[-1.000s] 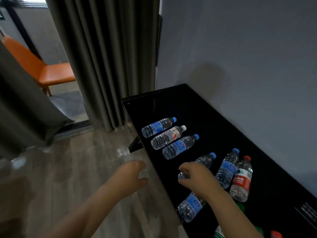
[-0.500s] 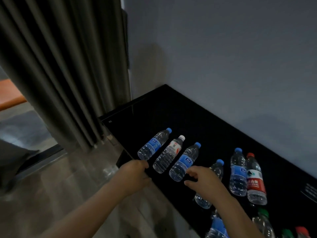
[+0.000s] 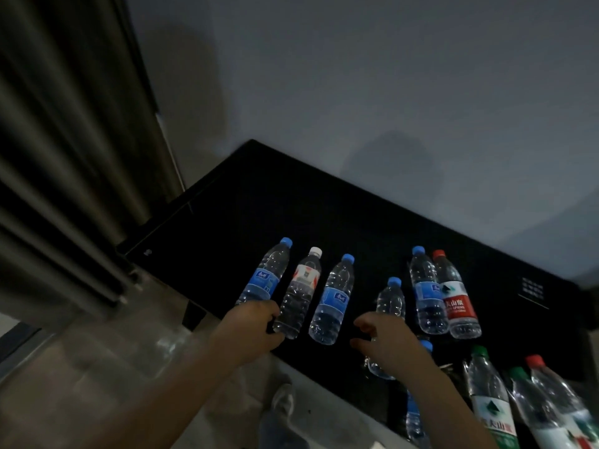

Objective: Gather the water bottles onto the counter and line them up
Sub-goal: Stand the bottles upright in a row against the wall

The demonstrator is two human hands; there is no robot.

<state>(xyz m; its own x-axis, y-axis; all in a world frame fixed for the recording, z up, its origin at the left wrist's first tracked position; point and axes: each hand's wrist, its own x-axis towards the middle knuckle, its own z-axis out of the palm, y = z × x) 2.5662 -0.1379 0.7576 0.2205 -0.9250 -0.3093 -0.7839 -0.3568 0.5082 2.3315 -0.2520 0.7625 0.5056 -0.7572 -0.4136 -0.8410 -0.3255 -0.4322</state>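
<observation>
— How do the bottles (image 3: 335,296) lie?
— Flat on the glossy black counter (image 3: 291,205), caps toward the wall (image 3: 356,92). Three clear, ribbed ones lie side by side at left, bases near the front edge. After a gap come a small bottle (image 3: 391,301) and a touching pair (image 3: 426,293). The counter is bare behind the caps.
— Hands?
— Left hand (image 3: 252,325) curls at the leftmost base; right hand (image 3: 385,345) bends over the small bottle. Whether either grips, I cannot tell.

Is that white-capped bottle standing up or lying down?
Lying down. The white-capped bottle lies flat on the black counter, its label facing up, cap pointing toward the wall.
</observation>
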